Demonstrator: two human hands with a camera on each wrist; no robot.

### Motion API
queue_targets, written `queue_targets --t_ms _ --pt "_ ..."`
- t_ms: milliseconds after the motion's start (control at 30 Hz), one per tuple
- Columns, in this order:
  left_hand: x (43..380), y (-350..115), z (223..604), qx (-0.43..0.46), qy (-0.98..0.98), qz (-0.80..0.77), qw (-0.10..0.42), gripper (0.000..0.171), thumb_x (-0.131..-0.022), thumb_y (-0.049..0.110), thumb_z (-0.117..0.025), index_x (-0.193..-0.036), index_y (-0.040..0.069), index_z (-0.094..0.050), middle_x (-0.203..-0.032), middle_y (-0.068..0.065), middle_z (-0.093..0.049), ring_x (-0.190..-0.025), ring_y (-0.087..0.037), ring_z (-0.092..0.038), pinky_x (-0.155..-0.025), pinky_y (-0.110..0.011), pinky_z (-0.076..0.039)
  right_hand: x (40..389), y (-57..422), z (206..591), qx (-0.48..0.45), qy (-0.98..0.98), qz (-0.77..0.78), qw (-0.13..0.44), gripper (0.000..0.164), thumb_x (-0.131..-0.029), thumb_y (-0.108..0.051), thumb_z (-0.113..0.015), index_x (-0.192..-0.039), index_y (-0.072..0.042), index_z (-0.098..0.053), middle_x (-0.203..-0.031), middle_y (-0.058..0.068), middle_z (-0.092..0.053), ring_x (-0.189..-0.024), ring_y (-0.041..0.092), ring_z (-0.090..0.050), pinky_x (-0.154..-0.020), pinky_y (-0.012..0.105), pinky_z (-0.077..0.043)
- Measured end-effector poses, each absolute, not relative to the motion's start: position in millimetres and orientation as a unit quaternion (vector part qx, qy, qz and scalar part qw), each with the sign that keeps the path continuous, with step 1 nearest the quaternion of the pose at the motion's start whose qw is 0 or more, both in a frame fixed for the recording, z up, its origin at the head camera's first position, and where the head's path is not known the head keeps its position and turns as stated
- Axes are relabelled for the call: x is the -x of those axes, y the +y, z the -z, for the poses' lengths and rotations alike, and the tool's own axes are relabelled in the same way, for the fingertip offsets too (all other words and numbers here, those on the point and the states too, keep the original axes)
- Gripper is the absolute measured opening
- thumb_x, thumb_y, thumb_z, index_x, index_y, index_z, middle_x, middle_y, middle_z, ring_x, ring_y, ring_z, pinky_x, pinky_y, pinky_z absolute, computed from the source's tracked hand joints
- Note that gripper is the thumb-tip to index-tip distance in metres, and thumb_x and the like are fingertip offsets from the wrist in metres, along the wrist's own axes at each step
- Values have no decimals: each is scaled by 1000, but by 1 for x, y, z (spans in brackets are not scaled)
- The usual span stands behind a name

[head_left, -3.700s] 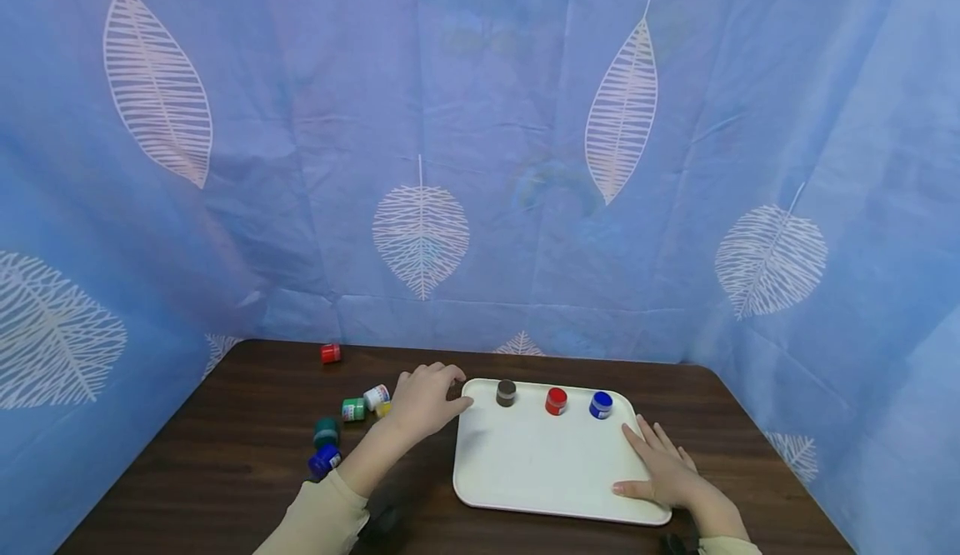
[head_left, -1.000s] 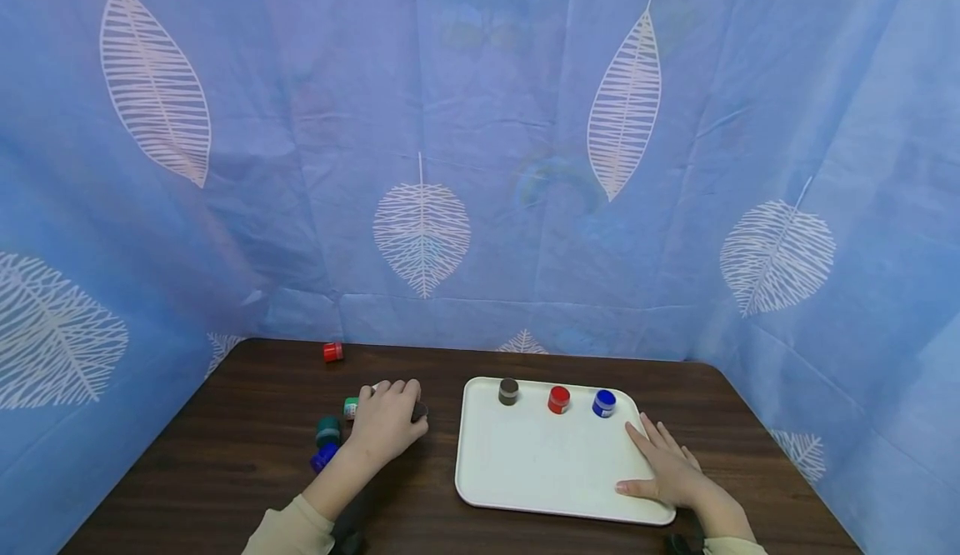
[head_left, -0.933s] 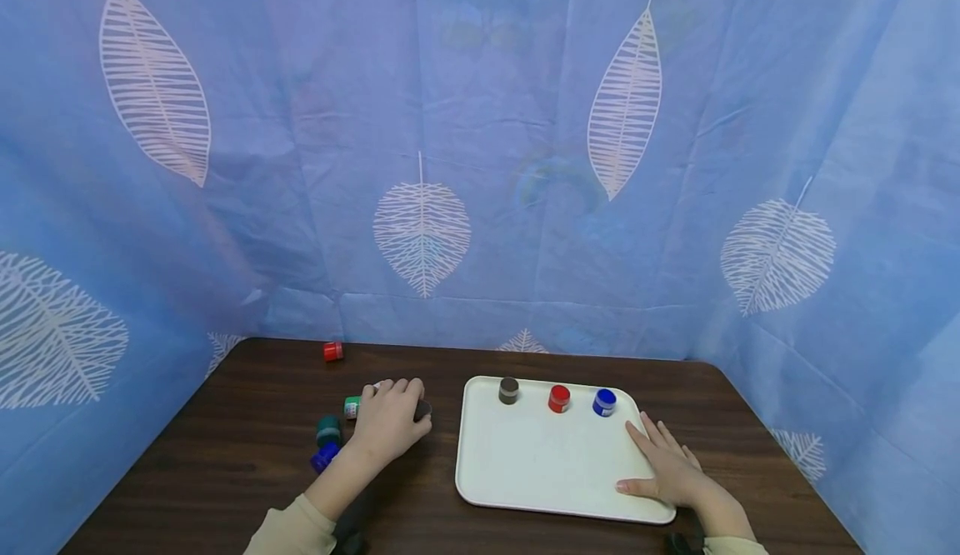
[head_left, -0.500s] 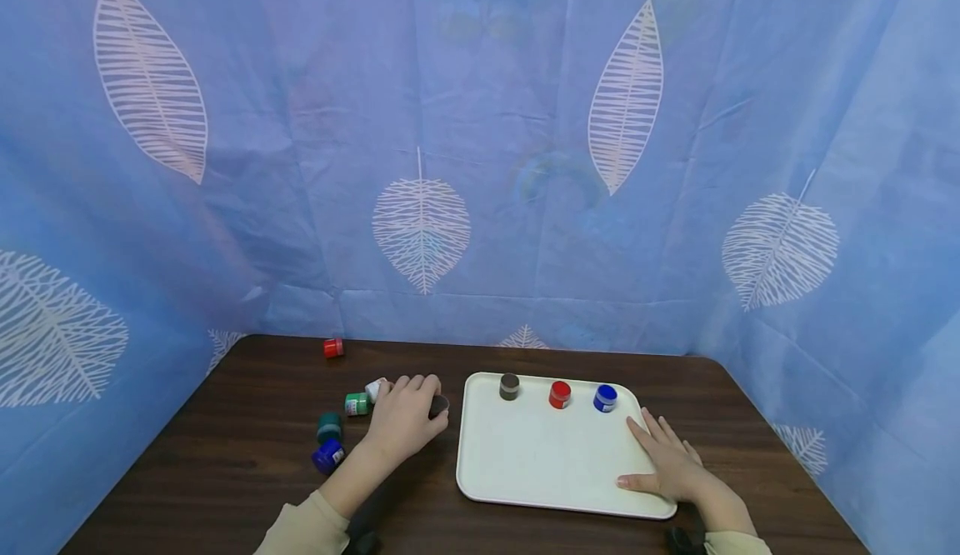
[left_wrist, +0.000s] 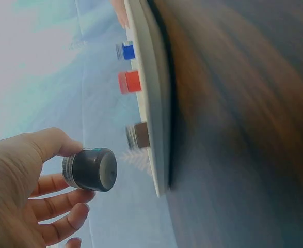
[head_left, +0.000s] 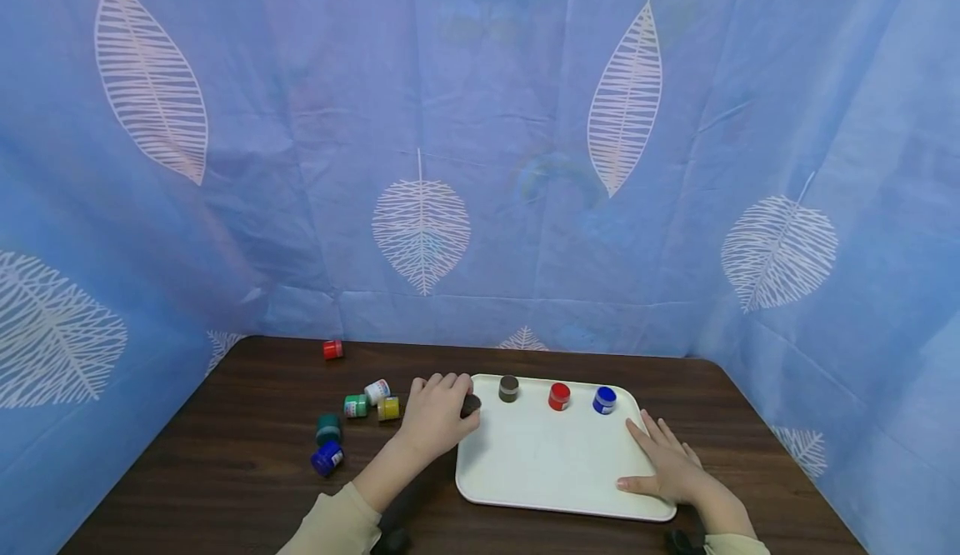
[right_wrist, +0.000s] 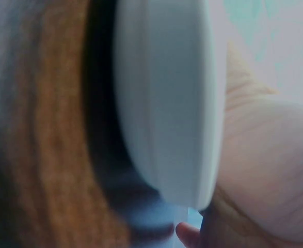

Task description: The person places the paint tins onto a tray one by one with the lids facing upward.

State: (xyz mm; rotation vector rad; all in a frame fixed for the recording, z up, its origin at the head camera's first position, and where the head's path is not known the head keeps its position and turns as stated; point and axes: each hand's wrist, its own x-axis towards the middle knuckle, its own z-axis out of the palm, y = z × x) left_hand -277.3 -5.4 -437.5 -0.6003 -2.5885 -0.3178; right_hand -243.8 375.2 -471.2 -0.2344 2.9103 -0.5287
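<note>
My left hand (head_left: 437,412) pinches a small black paint jar (head_left: 470,405) between thumb and fingers at the left rim of the white tray (head_left: 525,472). The left wrist view shows that black jar (left_wrist: 91,169) held just off the tray's edge (left_wrist: 150,77). On the tray's far side stand a brown jar (head_left: 508,388), a red jar (head_left: 558,396) and a blue jar (head_left: 603,400). My right hand (head_left: 663,463) lies flat with straight fingers on the tray's right front corner; the right wrist view is a blurred close-up of the tray rim (right_wrist: 166,103).
Loose jars lie on the dark wooden table left of the tray: white (head_left: 377,391), yellow (head_left: 387,407), green (head_left: 355,406), dark teal (head_left: 327,428), blue (head_left: 326,458), and a red one (head_left: 332,349) near the back. Blue leaf-print curtains wall the table on three sides.
My left hand picked the black jar from the loose group and carried it right to the tray's left rim, uncovering the yellow jar. The right hand stayed on the tray.
</note>
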Motion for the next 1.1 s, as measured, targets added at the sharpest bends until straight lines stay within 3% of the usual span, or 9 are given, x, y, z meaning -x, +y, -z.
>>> queue_targets --t_ms 433,900,1100 --pt "280 36 433 246 -930 136 238 23 -84 37 -71 -99 24 -61 -91 7 -67 -77 -12 -53 -72 -34 -37 245 374 470 79 978 173 82 106 -76 -58 -74 -151 1 -28 -156 34 -8 -139 61 -9 -97 83 -12" --pt "282 81 427 270 -925 151 220 23 -83 39 -71 -95 22 -60 -84 9 -63 -71 -9 -49 -67 -32 -36 243 373 471 77 978 175 85 103 -77 -55 -74 -151 0 -28 -157 34 -7 -140 61 -8 -98 83 -12" --pt "283 97 428 272 -924 159 219 23 -82 40 -71 -95 24 -62 -84 11 -64 -73 -7 -52 -67 -29 -38 243 373 471 73 978 176 85 103 -77 -55 -74 -151 0 -28 -157 34 -6 -140 61 -6 -98 83 -11"
